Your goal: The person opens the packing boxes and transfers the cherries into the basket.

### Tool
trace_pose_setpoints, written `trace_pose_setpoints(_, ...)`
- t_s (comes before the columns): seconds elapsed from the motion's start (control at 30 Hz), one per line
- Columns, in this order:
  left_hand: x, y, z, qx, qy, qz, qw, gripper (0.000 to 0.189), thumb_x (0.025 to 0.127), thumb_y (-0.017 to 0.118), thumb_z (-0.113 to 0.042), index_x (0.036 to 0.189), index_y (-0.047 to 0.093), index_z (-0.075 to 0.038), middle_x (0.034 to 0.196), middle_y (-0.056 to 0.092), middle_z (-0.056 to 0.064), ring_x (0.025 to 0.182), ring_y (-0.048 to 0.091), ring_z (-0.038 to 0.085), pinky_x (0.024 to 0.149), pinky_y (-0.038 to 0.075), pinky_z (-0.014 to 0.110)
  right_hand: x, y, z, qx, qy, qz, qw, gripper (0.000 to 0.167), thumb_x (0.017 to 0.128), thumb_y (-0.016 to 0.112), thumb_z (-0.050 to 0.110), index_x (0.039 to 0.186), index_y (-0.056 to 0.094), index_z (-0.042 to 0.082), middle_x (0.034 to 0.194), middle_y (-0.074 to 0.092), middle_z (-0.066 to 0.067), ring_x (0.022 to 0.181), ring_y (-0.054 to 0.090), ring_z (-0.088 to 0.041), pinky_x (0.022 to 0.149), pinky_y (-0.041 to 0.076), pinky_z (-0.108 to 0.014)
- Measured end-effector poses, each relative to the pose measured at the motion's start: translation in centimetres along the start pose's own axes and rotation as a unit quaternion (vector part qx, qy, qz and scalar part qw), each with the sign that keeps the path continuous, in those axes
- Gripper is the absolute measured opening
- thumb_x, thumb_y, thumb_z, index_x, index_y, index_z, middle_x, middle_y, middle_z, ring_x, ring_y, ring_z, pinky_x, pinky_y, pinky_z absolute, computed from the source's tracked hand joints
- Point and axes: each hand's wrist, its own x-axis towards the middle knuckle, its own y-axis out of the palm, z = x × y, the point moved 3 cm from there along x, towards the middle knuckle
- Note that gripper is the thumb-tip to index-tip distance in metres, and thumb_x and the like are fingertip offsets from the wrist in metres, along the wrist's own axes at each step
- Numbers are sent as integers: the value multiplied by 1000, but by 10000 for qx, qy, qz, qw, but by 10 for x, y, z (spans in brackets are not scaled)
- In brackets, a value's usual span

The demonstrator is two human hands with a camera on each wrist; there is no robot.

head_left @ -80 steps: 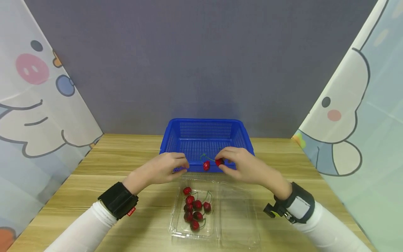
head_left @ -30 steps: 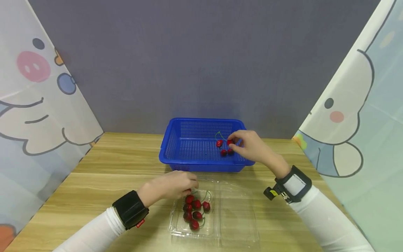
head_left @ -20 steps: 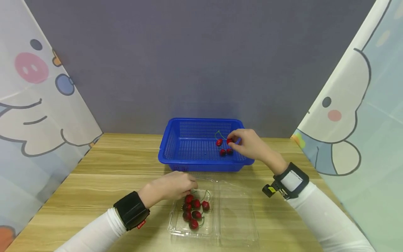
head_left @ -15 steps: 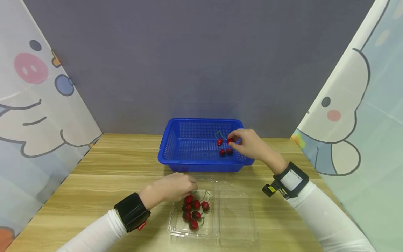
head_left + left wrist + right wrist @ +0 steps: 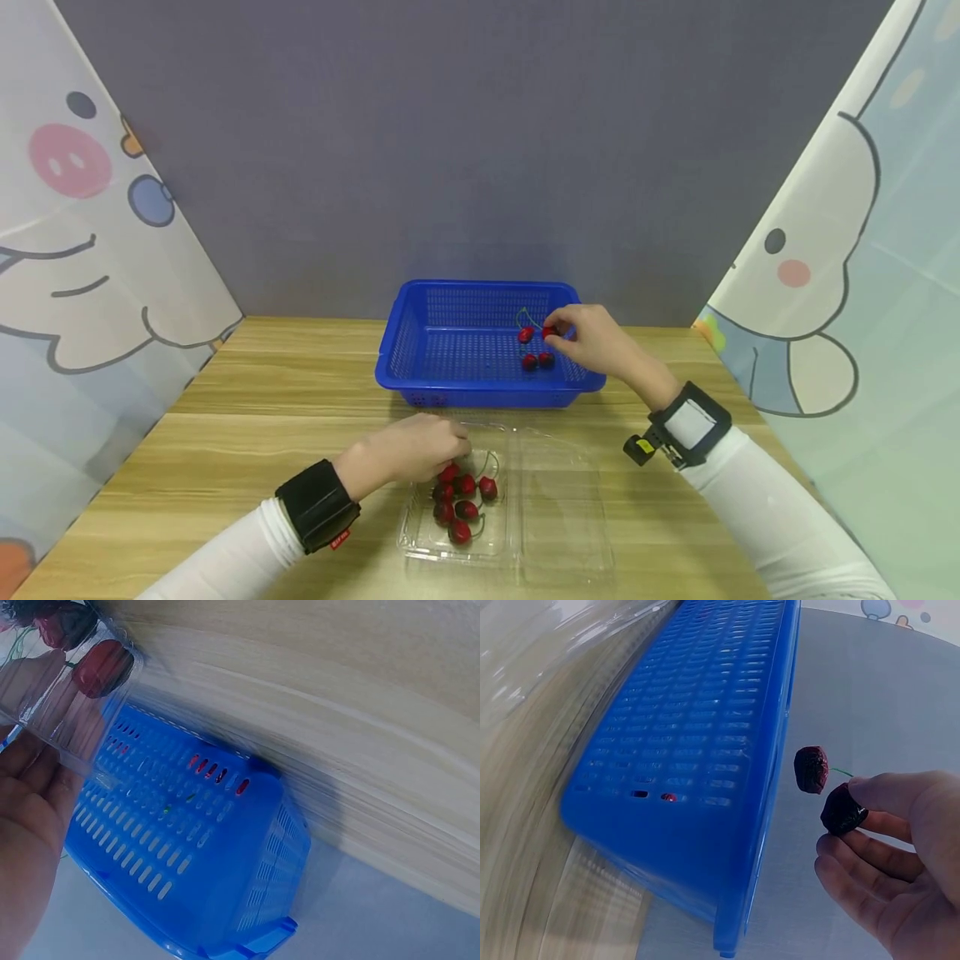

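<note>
My right hand is over the right side of the blue basket and pinches a dark red cherry between thumb and fingers. A green stem joins it to a second cherry, which hangs beside it. Two more cherries lie inside the basket. My left hand reaches into the left half of the open clear plastic clamshell, its fingertips right at the cherries at the far left corner. Several cherries, some with stems, lie in that half. Whether the left fingers pinch one I cannot tell.
The clamshell's lid lies flat to the right, just in front of the basket. Both stand on a wooden table. A grey panel rises behind the basket, with cartoon-printed sheets on both sides.
My right hand has carried the joined cherries from the basket's near rim farther in over it. My left hand has come down from beside the basket into the clamshell and stays there.
</note>
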Motion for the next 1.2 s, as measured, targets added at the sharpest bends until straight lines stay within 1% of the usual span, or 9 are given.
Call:
trace_pose_setpoints(0.13,0,0,-1,-5,-6,40,10000,17,86,76,0,92,72,-16,88,62,-10,76,60,4,69,53,17,1,1,-3,-97,57,14,9999,17,93,77,9,106,74,-1,93,71,-9,85,68,-27,70,54,-40)
trace_pose_setpoints(0.27,0,2,-1,0,1,54,10000,19,85,77,0,92,72,-16,88,62,-10,77,60,3,70,53,16,3,1,-6,-198,73,17,9998,15,93,76,9,104,75,0,92,70,-9,85,67,-25,71,55,-41)
trace_pose_setpoints(0.47,0,3,-1,8,57,-21,10000,19,85,78,1,89,71,-17,87,62,-10,79,61,4,71,53,17,3,2,-9,-232,164,60,9996,16,93,76,10,106,75,0,94,71,-9,86,67,-25,72,56,-41)
trace_pose_setpoints(0.63,0,2,-1,52,39,-14,10000,21,84,77,2,85,71,-18,85,61,-11,77,60,3,69,53,17,2,3,-11,-105,334,236,9991,20,95,74,12,111,74,-1,101,72,-13,89,69,-26,75,58,-42)
trace_pose_setpoints(0.77,-1,1,-2,123,26,0,9999,22,83,77,3,80,70,-18,81,58,-12,75,58,3,68,52,17,1,5,-11,24,377,332,9987,22,96,73,12,113,72,-2,106,72,-17,91,69,-27,77,58,-43)
trace_pose_setpoints(0.9,0,1,-1,237,66,-15,9997,22,83,77,2,78,70,-18,78,57,-12,74,57,3,67,51,17,-2,6,-10,85,385,328,9987,22,96,73,12,113,72,-2,105,72,-15,90,69,-25,76,58,-41)
trace_pose_setpoints(1.03,-1,2,-1,397,109,-41,9991,21,83,77,1,80,71,-19,80,59,-11,76,59,4,68,52,18,-4,7,-9,141,406,324,9985,21,98,71,13,113,72,-1,105,72,-13,90,69,-25,75,58,-40)
trace_pose_setpoints(1.2,-1,3,-2,542,78,-88,9985,20,83,79,-1,79,71,-20,81,60,-11,77,59,4,67,52,18,-6,7,-10,157,401,316,9986,20,98,71,14,112,72,-1,104,72,-12,89,68,-24,74,58,-40)
